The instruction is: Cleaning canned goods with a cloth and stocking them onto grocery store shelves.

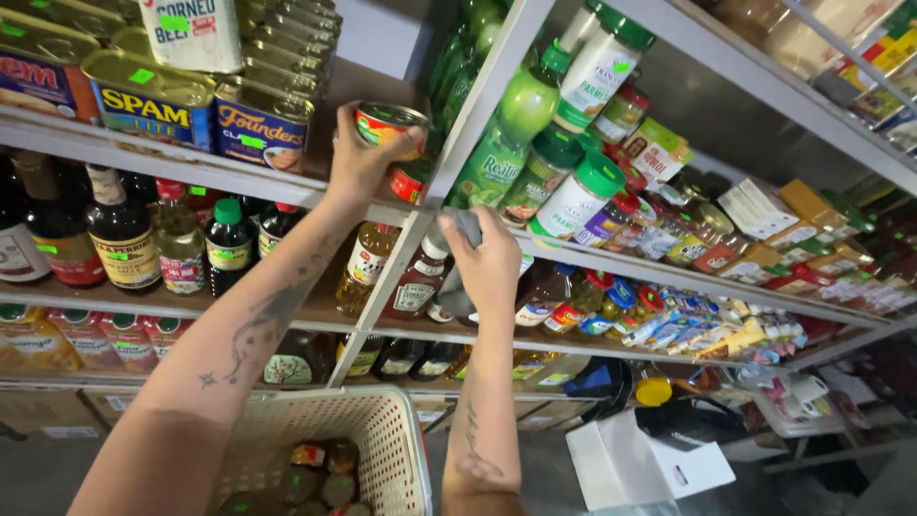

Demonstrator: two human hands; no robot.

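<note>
On the far left, rectangular meat tins point(153, 96) sit on the upper shelf point(143, 158), with dark sauce bottles point(119, 234) on the shelf below. Near the bottom edge, a cream plastic basket point(382, 430) holds several small round tins point(320, 473). The left hand point(368, 158) is raised to the upper shelf, its fingers wrapped around a small round can point(387, 124) with a red and green label, held at the shelf's front edge just above another red can point(406, 182). Right of it, the right hand point(487, 268) is closed on a grey cloth point(463, 234), pressed against the slanted white shelf upright point(478, 105). Further right stand green-capped bottles and jars point(559, 177), then small spice jars and packets point(707, 325) along the lower shelf. A white box point(630, 468) lies on the floor at the near right.
</note>
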